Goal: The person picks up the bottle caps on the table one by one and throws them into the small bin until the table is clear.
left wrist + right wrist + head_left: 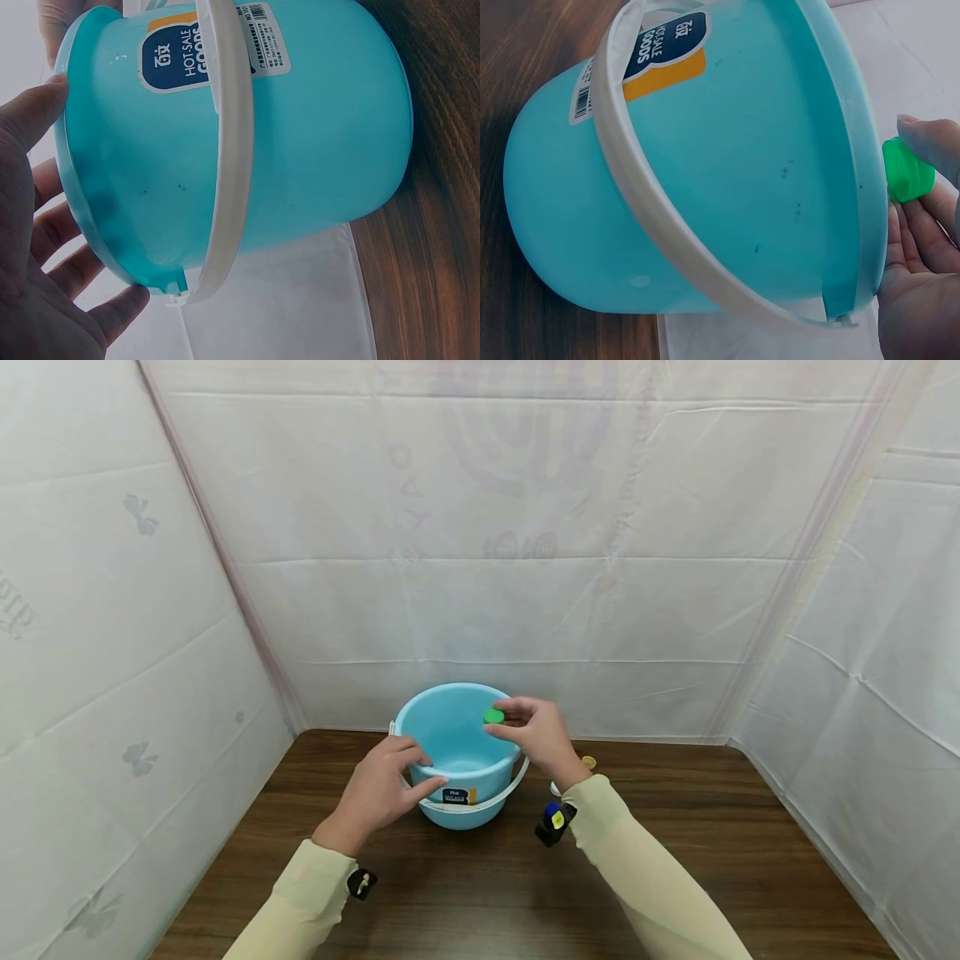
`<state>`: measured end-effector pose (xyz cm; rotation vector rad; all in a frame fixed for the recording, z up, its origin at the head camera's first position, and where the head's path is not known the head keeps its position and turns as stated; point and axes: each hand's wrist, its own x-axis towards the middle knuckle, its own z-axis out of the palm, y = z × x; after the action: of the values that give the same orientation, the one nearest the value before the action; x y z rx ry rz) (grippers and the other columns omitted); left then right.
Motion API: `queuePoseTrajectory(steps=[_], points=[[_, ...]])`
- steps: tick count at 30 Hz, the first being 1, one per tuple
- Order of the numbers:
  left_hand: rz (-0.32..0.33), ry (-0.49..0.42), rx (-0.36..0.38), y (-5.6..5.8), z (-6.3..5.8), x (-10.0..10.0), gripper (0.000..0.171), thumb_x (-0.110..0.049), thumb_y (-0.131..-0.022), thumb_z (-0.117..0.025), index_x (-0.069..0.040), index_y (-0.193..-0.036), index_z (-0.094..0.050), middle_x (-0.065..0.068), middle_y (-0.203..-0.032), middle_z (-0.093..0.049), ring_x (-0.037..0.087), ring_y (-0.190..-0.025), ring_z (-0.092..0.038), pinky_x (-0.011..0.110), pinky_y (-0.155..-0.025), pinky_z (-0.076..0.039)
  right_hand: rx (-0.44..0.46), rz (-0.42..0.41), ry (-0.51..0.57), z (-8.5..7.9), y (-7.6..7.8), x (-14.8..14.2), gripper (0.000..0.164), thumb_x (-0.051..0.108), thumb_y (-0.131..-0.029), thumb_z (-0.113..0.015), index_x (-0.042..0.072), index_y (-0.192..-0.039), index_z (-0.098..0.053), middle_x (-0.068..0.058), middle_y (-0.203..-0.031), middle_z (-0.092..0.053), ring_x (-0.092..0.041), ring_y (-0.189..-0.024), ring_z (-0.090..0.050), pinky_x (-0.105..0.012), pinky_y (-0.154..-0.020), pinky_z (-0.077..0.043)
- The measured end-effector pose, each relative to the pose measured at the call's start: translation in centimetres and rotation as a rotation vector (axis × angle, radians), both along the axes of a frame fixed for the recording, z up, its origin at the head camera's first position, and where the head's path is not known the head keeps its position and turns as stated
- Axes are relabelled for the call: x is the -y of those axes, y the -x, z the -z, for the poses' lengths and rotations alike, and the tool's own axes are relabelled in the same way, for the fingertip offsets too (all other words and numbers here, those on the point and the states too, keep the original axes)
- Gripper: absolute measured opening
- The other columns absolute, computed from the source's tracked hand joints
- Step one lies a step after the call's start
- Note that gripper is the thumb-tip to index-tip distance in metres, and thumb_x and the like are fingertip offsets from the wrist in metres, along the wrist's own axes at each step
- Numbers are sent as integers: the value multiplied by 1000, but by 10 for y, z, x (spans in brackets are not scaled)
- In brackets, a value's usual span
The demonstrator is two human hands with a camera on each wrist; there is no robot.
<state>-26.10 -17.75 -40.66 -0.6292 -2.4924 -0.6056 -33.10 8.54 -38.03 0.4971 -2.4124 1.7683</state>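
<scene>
A light blue plastic bucket [459, 789] stands upright on the table, its white handle [234, 150] hanging down across the front. At the bucket's left front rim my left hand [381, 783] holds on, fingers over the edge and thumb at the front. My right hand [542, 733] pinches a small green plastic cap [907, 171] between thumb and fingers. In the head view the cap overlaps the right side of the bucket's opening. The right wrist view has it close beside the rim.
On the dark wooden table [465, 893], right of the bucket, lie a yellow cap [589, 762] and a white piece [555, 789] partly hidden by the right wrist. Something blue [552, 809] shows beside the wrist camera. White cloth walls [480, 610] stand around the table.
</scene>
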Motion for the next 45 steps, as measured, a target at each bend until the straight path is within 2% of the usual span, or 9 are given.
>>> queuePoseTrajectory(steps=[7,14,20,23,30,36,45], points=[[3,3,-2,0,0,0,30,-43,-80,-88,-19,-89,-74,-5,-93,-66,15,-89,-58,33,-74,-56,-2,-19,-8,-1,1,4,42,20,-84,-86,8,-122,-73,-12,-117,-75,-22,-101,-74,-36,-88,-61],[5,3,5,0,0,0,30,-43,-80,-88,-19,-89,-74,-5,-93,-65,19,-88,-61,34,-74,-56,-7,-21,-8,-1,1,5,39,20,-85,-86,10,-120,-74,-8,-114,-75,-20,-99,-73,-36,-87,-61],[-1,8,14,0,0,0,30,-44,-80,-87,-19,-89,-74,-5,-93,-65,16,-89,-59,34,-75,-57,-13,-27,-4,-3,1,6,41,20,-84,-87,9,-121,-74,-9,-115,-75,-21,-99,-74,-36,-86,-61],[-4,8,21,0,-1,0,30,-44,-80,-87,-19,-90,-74,-5,-93,-65,17,-90,-60,35,-76,-57,-16,-24,-8,-2,1,6,42,21,-84,-87,9,-122,-74,-10,-117,-75,-24,-104,-73,-38,-89,-61],[3,2,17,0,-1,0,29,-43,-80,-87,-19,-90,-74,-5,-93,-65,19,-90,-61,35,-76,-56,-34,-6,-28,-1,1,3,55,29,-83,-88,7,-131,-69,-7,-133,-69,-32,-130,-62,-48,-105,-52],[2,3,17,-1,-1,0,28,-43,-80,-87,-20,-89,-74,-6,-92,-65,20,-90,-61,34,-75,-56,-40,-10,-13,1,2,0,57,29,-83,-88,4,-130,-68,-8,-133,-69,-34,-129,-62,-49,-106,-52],[-3,5,13,-1,-1,0,28,-44,-80,-87,-20,-88,-74,-6,-91,-64,19,-90,-61,33,-74,-56,-22,6,-1,2,2,-8,59,35,-81,-88,8,-129,-69,-8,-133,-69,-32,-127,-63,-49,-106,-51]])
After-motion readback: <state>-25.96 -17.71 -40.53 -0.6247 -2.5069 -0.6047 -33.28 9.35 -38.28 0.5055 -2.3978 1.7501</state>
